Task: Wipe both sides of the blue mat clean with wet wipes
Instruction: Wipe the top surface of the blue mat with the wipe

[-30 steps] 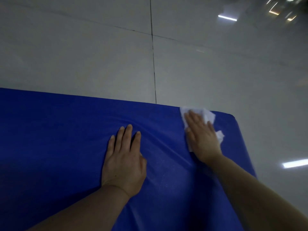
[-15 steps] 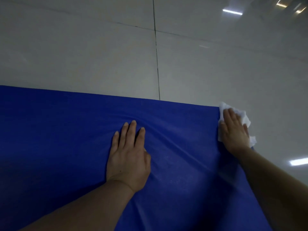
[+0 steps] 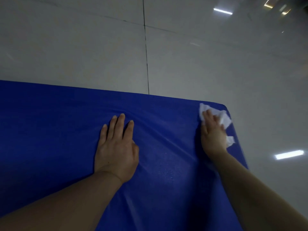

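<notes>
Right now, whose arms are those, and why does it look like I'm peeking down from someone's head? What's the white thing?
Those arms belong to a person, not a machine. A small camera sits on the person's head and looks forward and down, so you see just what they see: their own two hands.

The big blue thing is a mat lying on a shiny grey tiled floor. The bright streaks on the floor are reflections of lights.

The left hand lies flat on the mat with straight fingers and holds nothing. The right hand presses a crumpled white wet wipe onto the mat near its far right corner. That wipe is what cleans the mat.
</notes>
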A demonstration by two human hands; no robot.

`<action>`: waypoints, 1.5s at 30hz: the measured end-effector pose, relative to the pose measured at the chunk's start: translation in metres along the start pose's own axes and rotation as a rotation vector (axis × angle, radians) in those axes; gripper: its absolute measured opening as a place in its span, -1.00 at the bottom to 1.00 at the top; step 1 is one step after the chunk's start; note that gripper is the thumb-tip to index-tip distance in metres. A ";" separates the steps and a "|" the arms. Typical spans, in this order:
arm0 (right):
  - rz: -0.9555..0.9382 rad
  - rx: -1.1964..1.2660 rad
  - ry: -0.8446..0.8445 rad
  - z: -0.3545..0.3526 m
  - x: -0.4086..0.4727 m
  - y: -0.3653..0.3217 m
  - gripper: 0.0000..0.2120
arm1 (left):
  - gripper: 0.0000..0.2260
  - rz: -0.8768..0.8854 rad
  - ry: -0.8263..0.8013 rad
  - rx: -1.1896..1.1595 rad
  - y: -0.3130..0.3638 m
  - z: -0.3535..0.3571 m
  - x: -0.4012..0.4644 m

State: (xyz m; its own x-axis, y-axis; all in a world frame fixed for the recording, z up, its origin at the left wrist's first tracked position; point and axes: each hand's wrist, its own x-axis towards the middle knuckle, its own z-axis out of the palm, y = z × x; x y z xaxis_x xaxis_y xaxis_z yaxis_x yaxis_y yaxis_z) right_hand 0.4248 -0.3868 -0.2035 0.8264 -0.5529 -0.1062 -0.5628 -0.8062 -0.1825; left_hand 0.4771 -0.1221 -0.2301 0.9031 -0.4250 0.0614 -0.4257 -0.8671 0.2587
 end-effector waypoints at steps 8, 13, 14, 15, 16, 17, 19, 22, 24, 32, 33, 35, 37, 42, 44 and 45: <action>-0.261 0.000 -0.104 0.008 -0.056 0.008 -0.53 | -0.44 -0.011 -0.028 -0.016 0.003 -0.002 0.001; 0.060 -0.070 -0.117 -0.003 -0.043 0.015 -0.51 | -0.41 -0.016 -0.034 -0.039 0.001 0.000 0.000; -0.037 -0.067 -0.146 0.001 -0.053 -0.003 -0.53 | -0.41 -0.016 -0.038 -0.043 0.001 -0.001 0.000; -0.182 -0.043 -0.171 0.006 -0.069 -0.021 -0.52 | -0.41 -0.019 -0.045 -0.045 0.002 -0.003 0.000; -0.327 -0.021 -0.202 0.011 -0.086 -0.035 -0.48 | -0.43 -0.022 -0.054 -0.049 0.002 -0.004 0.001; -0.420 -0.011 -0.237 0.014 -0.100 -0.042 -0.44 | -0.44 -0.025 -0.064 -0.057 0.002 -0.005 0.001; -0.436 0.001 -0.220 0.014 -0.098 -0.033 -0.45 | -0.43 -0.028 -0.065 -0.068 0.002 -0.005 0.002; -0.096 -0.119 -0.160 0.005 -0.064 0.010 -0.51 | -0.38 -0.018 -0.058 -0.065 0.002 -0.005 0.002; 0.081 -0.130 -0.176 0.002 -0.058 0.017 -0.44 | -0.37 -0.010 -0.062 -0.073 0.001 -0.005 0.002; -0.096 -0.084 -0.092 0.022 -0.098 -0.019 -0.51 | -0.50 -0.019 -0.051 -0.122 0.004 -0.014 0.002; -0.098 -0.075 -0.083 0.022 -0.098 -0.018 -0.50 | -0.52 -0.016 -0.044 -0.121 0.004 -0.015 0.001; -0.111 -0.066 -0.078 0.023 -0.098 -0.018 -0.50 | -0.56 0.030 -0.033 -0.113 0.005 -0.015 -0.002; -0.123 -0.069 -0.072 0.024 -0.098 -0.017 -0.49 | -0.57 0.079 -0.020 -0.093 0.011 -0.013 -0.012; -0.130 -0.053 -0.052 0.022 -0.096 -0.014 -0.49 | -0.57 0.125 -0.058 -0.045 0.051 -0.007 -0.068; -0.132 -0.047 -0.051 0.023 -0.096 -0.015 -0.48 | -0.52 0.130 -0.064 0.002 0.051 -0.003 -0.071; -0.137 -0.043 -0.052 0.023 -0.094 -0.015 -0.46 | -0.49 0.121 -0.065 0.015 0.050 0.001 -0.070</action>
State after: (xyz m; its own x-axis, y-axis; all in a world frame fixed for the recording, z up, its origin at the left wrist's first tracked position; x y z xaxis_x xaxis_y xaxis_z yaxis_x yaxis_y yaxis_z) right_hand 0.3558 -0.3179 -0.2137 0.8944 -0.4266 -0.1342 -0.4443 -0.8821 -0.1564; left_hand 0.3929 -0.1357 -0.2220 0.8396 -0.5425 0.0285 -0.5327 -0.8118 0.2391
